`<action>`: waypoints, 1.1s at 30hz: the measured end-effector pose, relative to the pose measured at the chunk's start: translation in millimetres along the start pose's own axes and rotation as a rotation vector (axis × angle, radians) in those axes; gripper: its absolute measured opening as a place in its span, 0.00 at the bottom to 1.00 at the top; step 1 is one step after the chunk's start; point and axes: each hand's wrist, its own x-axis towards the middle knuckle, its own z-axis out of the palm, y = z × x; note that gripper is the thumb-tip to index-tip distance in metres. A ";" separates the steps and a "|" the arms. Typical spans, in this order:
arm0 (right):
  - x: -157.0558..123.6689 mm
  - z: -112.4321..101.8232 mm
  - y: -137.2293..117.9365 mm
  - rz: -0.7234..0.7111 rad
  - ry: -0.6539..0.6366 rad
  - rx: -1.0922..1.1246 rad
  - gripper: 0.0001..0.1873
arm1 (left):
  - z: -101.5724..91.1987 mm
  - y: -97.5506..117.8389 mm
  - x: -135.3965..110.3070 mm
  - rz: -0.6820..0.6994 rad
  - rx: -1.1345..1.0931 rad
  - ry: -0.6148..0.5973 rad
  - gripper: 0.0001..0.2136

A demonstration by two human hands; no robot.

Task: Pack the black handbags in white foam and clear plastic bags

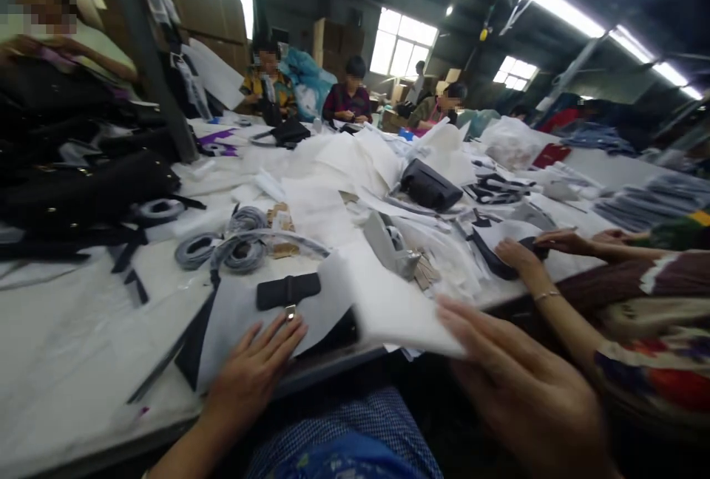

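Observation:
My left hand lies flat with its fingers stretched out, the fingertips at a small metal buckle. The buckle is on a short black flap that rests on top of a pale sheet. Under that sheet, black bag material shows at both sides. Off to the right, my right hand, blurred, pinches the edge of a white sheet between thumb and fingers. This sheet slants up from the table edge, and its far end reaches the pale sheet.
Coiled grey cords lie behind the bag. Black bags are heaped at the left, and a dark pouch sits among white sheets. At right, a co-worker's hands handle a dark piece. A metal post rises at left.

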 end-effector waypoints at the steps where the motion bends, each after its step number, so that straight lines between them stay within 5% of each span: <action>1: 25.0 17.2 -14.0 -0.123 -0.016 0.005 0.24 | 0.3 2.1 -1.6 -0.031 -0.015 -0.006 0.16; 4: 80.0 83.1 -45.3 -0.403 -0.089 0.020 0.20 | 0.6 8.1 -4.5 -0.082 -0.034 -0.004 0.16; 6: 88.9 130.6 -50.5 -0.504 -0.226 0.041 0.18 | 0.1 10.5 -4.5 -0.087 -0.052 0.001 0.19; 9: 64.7 189.2 -38.2 -0.476 -0.517 0.106 0.17 | -0.9 11.4 -4.6 -0.122 -0.092 -0.014 0.22; 12: 27.5 218.7 -24.1 -0.328 -0.617 0.184 0.23 | -1.8 10.9 -5.6 -0.097 -0.100 -0.021 0.22; 16: 4.1 222.8 -26.1 -0.234 -0.586 0.260 0.30 | -1.1 8.7 -5.4 -0.018 -0.093 0.130 0.21; 26: 7.1 216.0 -32.2 -0.187 -0.537 0.396 0.29 | -17.3 17.7 -11.3 0.084 -0.051 0.409 0.17; 33: 32.4 199.3 -27.5 -0.106 -0.667 0.571 0.28 | -19.0 17.0 20.6 0.010 0.230 0.186 0.30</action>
